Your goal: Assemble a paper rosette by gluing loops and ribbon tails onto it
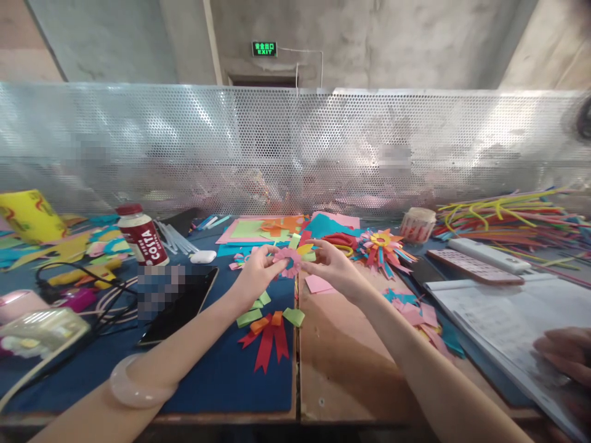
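Note:
Above the middle of the table I hold a paper flower (290, 261) up, with a ring of pink petals and a blue centre. My left hand (258, 269) is closed, its thumb and fingers pinching the pink rim. From the other side, my right hand (336, 271) closes on the flower's edge beside a yellow petal; its fingertips are partly hidden. Below the hands, red paper ribbons (266, 347) with orange loops and green paper strips (293, 317) lie on the blue mat (221, 378). Behind my right hand sits a multicoloured paper flower (383, 249).
At left are a Costa bottle (142, 237), a dark tablet (196, 301), cables and a yellow tape roll (34, 215). To the right are pipe cleaners (512, 215), a jar (418, 224), a phone (475, 266) and an open notebook (498, 326) under another person's hand (566, 354). A perforated metal panel (295, 147) stands behind.

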The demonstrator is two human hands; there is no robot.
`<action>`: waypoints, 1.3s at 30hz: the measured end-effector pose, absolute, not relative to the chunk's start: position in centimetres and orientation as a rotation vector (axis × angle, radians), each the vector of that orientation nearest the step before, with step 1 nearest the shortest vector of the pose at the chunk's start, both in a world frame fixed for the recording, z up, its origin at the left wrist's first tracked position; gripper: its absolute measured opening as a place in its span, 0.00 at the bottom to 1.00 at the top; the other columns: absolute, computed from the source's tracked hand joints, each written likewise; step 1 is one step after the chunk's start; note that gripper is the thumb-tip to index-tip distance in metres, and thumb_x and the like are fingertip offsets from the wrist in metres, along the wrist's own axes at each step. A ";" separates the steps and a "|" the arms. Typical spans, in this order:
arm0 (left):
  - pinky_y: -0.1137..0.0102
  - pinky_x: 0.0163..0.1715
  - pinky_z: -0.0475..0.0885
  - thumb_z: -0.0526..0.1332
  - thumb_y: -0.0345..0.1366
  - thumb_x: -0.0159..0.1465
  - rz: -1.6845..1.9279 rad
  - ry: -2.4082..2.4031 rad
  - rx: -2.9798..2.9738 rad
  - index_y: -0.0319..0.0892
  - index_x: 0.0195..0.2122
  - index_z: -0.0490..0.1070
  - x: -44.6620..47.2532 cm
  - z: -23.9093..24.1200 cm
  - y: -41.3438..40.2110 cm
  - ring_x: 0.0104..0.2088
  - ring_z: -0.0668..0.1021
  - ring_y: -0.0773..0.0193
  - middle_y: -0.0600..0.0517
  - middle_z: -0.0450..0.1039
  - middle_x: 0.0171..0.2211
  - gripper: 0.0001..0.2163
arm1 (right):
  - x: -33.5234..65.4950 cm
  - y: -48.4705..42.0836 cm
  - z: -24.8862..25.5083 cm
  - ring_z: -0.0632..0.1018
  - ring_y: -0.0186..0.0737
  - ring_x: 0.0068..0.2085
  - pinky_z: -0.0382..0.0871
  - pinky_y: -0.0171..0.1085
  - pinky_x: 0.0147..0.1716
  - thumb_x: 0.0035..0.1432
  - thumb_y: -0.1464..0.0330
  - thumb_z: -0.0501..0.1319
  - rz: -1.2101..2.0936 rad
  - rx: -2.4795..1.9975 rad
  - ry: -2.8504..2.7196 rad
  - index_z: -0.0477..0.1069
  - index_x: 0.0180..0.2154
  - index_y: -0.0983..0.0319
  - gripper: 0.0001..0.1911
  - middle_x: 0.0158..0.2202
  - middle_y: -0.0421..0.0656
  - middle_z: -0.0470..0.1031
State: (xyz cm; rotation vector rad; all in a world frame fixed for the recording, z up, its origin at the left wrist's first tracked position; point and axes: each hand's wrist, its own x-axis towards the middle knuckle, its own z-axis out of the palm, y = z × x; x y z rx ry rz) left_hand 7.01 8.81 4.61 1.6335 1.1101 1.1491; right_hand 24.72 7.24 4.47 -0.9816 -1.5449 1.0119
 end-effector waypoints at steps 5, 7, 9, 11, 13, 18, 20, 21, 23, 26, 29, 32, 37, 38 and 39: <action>0.75 0.24 0.61 0.61 0.38 0.54 1.126 1.026 1.613 0.40 0.39 0.62 7.0 4.3 8.9 0.22 0.69 0.69 0.57 0.68 0.22 0.13 | 24.3 7.1 4.8 0.74 0.39 0.37 0.67 0.41 0.39 0.48 0.64 0.65 0.950 -0.936 -1.590 0.69 0.41 0.62 0.17 0.39 0.45 0.74; 0.74 0.24 0.62 0.61 0.38 0.54 1.120 1.009 1.597 0.40 0.41 0.63 7.0 4.3 9.0 0.23 0.70 0.68 0.56 0.70 0.25 0.14 | 24.6 7.1 4.9 0.74 0.40 0.38 0.67 0.41 0.40 0.49 0.63 0.65 0.988 -0.907 -1.620 0.70 0.39 0.62 0.15 0.39 0.45 0.74; 0.74 0.25 0.63 0.61 0.37 0.55 1.119 1.000 1.593 0.39 0.42 0.65 7.0 4.3 9.0 0.24 0.71 0.69 0.55 0.71 0.26 0.15 | 25.0 7.2 4.9 0.74 0.40 0.39 0.67 0.41 0.41 0.49 0.62 0.65 1.020 -0.875 -1.626 0.71 0.40 0.62 0.16 0.40 0.45 0.75; 0.75 0.24 0.63 0.61 0.36 0.55 1.118 0.996 1.602 0.39 0.41 0.67 7.1 4.4 9.0 0.24 0.71 0.69 0.55 0.72 0.26 0.13 | 25.3 7.2 4.8 0.74 0.40 0.39 0.66 0.41 0.41 0.49 0.62 0.65 1.035 -0.869 -1.617 0.72 0.39 0.62 0.16 0.39 0.45 0.75; 0.75 0.24 0.63 0.62 0.35 0.55 1.117 0.990 1.606 0.39 0.39 0.69 7.1 4.4 8.9 0.23 0.70 0.70 0.55 0.72 0.26 0.11 | 25.5 7.3 4.7 0.74 0.39 0.37 0.66 0.40 0.39 0.48 0.62 0.65 1.034 -0.888 -1.599 0.73 0.37 0.63 0.15 0.37 0.44 0.75; 0.75 0.27 0.64 0.64 0.36 0.54 1.074 0.911 1.588 0.40 0.38 0.71 7.2 4.2 9.0 0.26 0.73 0.69 0.53 0.75 0.30 0.11 | 25.5 7.5 4.4 0.73 0.39 0.34 0.66 0.40 0.36 0.46 0.61 0.66 0.998 -0.905 -1.606 0.73 0.34 0.62 0.14 0.32 0.42 0.75; 0.75 0.26 0.63 0.64 0.38 0.54 1.049 0.891 1.594 0.41 0.38 0.71 7.2 4.1 9.1 0.25 0.72 0.70 0.54 0.75 0.29 0.12 | 25.5 7.6 4.4 0.73 0.39 0.35 0.66 0.40 0.36 0.46 0.60 0.66 0.990 -0.912 -1.609 0.73 0.35 0.62 0.15 0.32 0.42 0.74; 0.76 0.25 0.63 0.64 0.38 0.54 1.042 0.890 1.602 0.41 0.38 0.71 7.1 4.1 9.1 0.25 0.71 0.71 0.54 0.74 0.28 0.12 | 25.5 7.5 4.4 0.73 0.39 0.35 0.66 0.39 0.36 0.46 0.60 0.67 0.990 -0.916 -1.605 0.73 0.35 0.62 0.16 0.32 0.42 0.74; 0.76 0.24 0.61 0.64 0.40 0.54 1.048 0.908 1.627 0.40 0.37 0.71 7.1 4.1 9.1 0.23 0.69 0.72 0.55 0.73 0.27 0.12 | 25.6 7.5 4.5 0.73 0.38 0.34 0.65 0.38 0.35 0.46 0.59 0.66 1.006 -0.913 -1.594 0.73 0.34 0.62 0.15 0.30 0.40 0.73; 0.75 0.25 0.61 0.64 0.40 0.54 1.083 0.948 1.657 0.40 0.36 0.71 7.0 4.2 9.1 0.22 0.67 0.72 0.56 0.71 0.26 0.12 | 25.8 7.3 4.7 0.73 0.36 0.33 0.64 0.37 0.35 0.50 0.58 0.63 1.046 -0.891 -1.586 0.74 0.32 0.62 0.14 0.29 0.40 0.73; 0.75 0.25 0.61 0.64 0.41 0.53 1.108 0.962 1.663 0.40 0.35 0.71 6.9 4.2 9.3 0.22 0.67 0.72 0.56 0.70 0.25 0.12 | 26.0 7.4 4.7 0.73 0.36 0.36 0.65 0.37 0.38 0.53 0.58 0.61 1.128 -0.858 -1.560 0.74 0.35 0.63 0.15 0.33 0.43 0.74; 0.74 0.24 0.61 0.64 0.42 0.53 1.100 0.971 1.667 0.40 0.34 0.70 6.9 4.0 9.5 0.21 0.67 0.71 0.57 0.69 0.24 0.12 | 26.1 7.6 4.4 0.73 0.36 0.35 0.65 0.38 0.38 0.51 0.59 0.63 1.157 -0.853 -1.524 0.74 0.36 0.64 0.15 0.34 0.44 0.74; 0.74 0.25 0.63 0.64 0.42 0.53 1.084 0.958 1.639 0.40 0.38 0.71 6.9 3.8 9.6 0.22 0.69 0.70 0.53 0.72 0.27 0.15 | 26.1 7.8 4.2 0.72 0.34 0.32 0.65 0.37 0.36 0.50 0.60 0.64 1.133 -0.860 -1.510 0.74 0.34 0.64 0.13 0.31 0.42 0.73; 0.74 0.25 0.63 0.65 0.42 0.52 1.082 0.953 1.632 0.40 0.39 0.71 6.9 3.8 9.5 0.22 0.69 0.70 0.53 0.72 0.27 0.15 | 26.1 7.7 4.2 0.71 0.33 0.32 0.64 0.37 0.35 0.50 0.61 0.64 1.132 -0.860 -1.507 0.74 0.33 0.64 0.13 0.30 0.41 0.73; 0.74 0.24 0.62 0.65 0.42 0.52 1.080 0.953 1.629 0.40 0.39 0.72 6.9 3.8 9.5 0.22 0.69 0.70 0.53 0.72 0.27 0.16 | 26.1 7.7 4.3 0.71 0.33 0.32 0.64 0.36 0.35 0.49 0.61 0.64 1.131 -0.861 -1.505 0.74 0.33 0.64 0.13 0.30 0.41 0.73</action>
